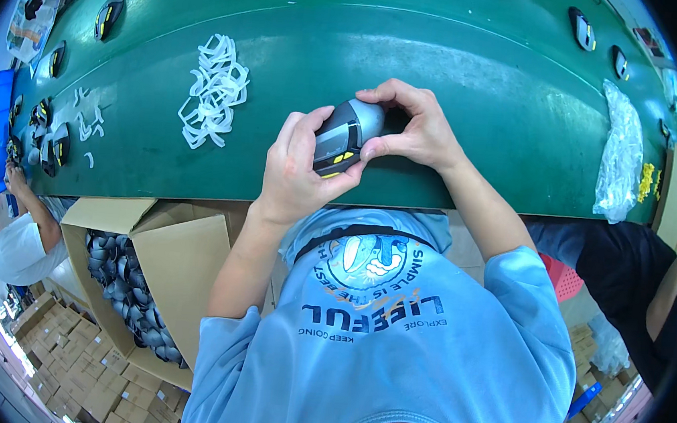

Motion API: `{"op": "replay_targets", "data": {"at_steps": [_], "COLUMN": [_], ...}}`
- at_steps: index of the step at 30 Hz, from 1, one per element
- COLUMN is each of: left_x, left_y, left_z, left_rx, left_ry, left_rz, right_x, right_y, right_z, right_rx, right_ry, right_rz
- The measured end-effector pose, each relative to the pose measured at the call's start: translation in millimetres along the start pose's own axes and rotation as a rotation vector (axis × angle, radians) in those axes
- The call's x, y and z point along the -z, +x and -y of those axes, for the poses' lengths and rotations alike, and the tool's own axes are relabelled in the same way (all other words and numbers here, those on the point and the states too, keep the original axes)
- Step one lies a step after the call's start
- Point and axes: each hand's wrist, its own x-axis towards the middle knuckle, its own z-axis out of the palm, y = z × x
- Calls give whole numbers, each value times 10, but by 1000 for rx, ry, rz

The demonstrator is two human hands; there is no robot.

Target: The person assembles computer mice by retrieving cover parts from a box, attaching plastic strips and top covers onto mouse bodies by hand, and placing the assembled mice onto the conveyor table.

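Just above the near edge of the green work surface [286,70], I hold a computer mouse [347,136] with a grey shell, black side and yellow side buttons. My left hand [299,156] is closed round its left end, thumb low by the yellow buttons. At the rounded grey end, my right hand [420,130] grips with thumb and forefinger. Fingers cover parts of the mouse, and its underside is hidden. Left of my hands lies a pile of thin white curved strips [216,92].
An open carton [180,278] of dark grey curved shells stands by my left side. Other mice [109,17] sit along the surface. A clear plastic bag [619,155] lies at right. Co-workers are at far left [22,240] and right [624,261].
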Motion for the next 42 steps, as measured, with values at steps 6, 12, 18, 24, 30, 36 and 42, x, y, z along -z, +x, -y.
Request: {"op": "replay_targets", "data": {"at_steps": [6,12,18,24,30,36,42], "left_x": [122,-13,-144,-514,-533,-136,-154], "left_y": [99,133,231,73,68,53,152], "left_z": [46,-36,-165,-268,-20,256,243], "left_rx": [-153,-107,8,43,336,652,552], "left_ry": [119,-96,-336,-209,-785,-1700,-1090], "left_rz": [112,108,54,-118,-134,-30,-74], "right_x": [-182,-217,-282,-191,-212,-238,-152], "right_y": [177,149,254,253,337,181,206], "right_z": [144,-121,-217,-360,-291,-140,-122], "right_rx": [-59,82,32,84,-40,-111,-60], "right_ry": [8,81,493,562,498,606,489], "right_rz": [-29,-316,-463,-390,-294,-9,-28]}}
